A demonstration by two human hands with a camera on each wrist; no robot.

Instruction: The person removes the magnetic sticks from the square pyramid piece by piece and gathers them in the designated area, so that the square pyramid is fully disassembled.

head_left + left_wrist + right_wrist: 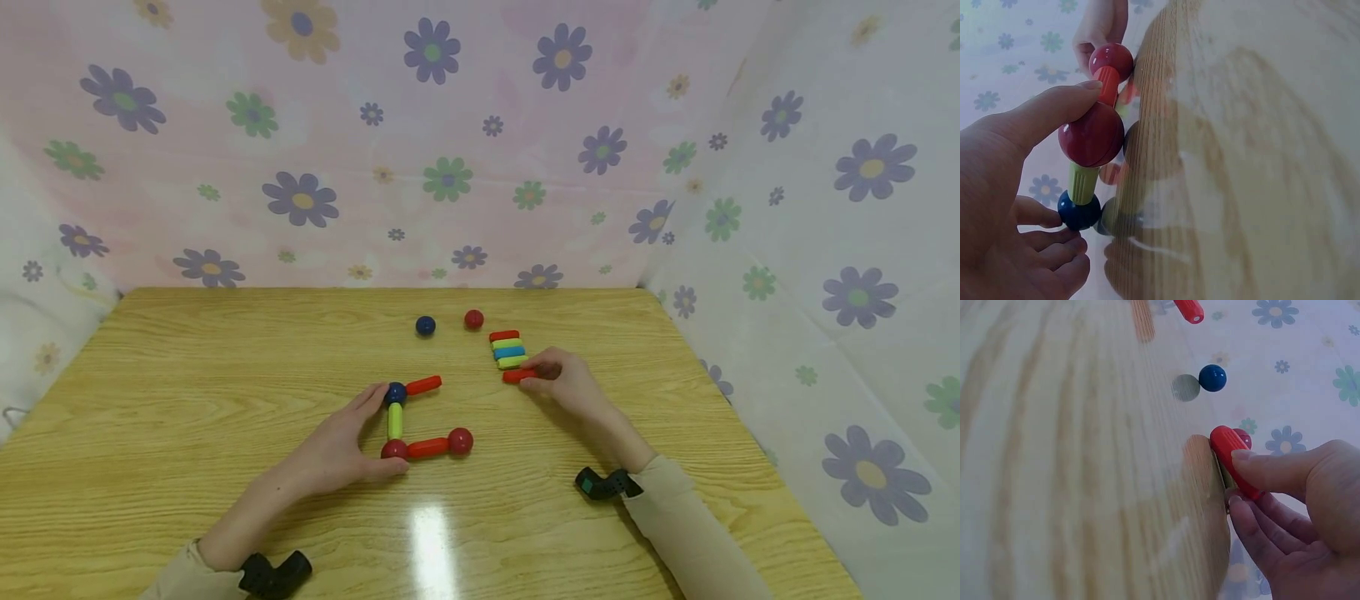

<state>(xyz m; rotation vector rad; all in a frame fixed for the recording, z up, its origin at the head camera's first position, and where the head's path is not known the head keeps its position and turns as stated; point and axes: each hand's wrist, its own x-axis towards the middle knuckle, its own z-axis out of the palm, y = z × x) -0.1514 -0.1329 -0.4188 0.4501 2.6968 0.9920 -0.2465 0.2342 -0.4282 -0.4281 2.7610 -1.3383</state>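
My left hand [333,446] spans an open frame of magnetic rods and balls, its thumb by the near red ball [1092,134] and its fingertips on the blue ball [1079,211]. A yellow-green rod [395,422] joins those two balls. One red rod [428,447] runs right from the near ball to another red ball [461,441]; a second red rod [423,385] sticks out from the blue ball, its far end free. My right hand [572,385] pinches a loose red magnetic rod [1235,461] between thumb and fingers, close over the table.
Just beyond my right hand lies a row of rods, with a red rod [504,336], yellow-green ones and a blue rod [509,352]. A loose blue ball [425,326] and red ball [474,319] sit farther back on the wooden table [225,358]. Flowered cloth hangs behind.
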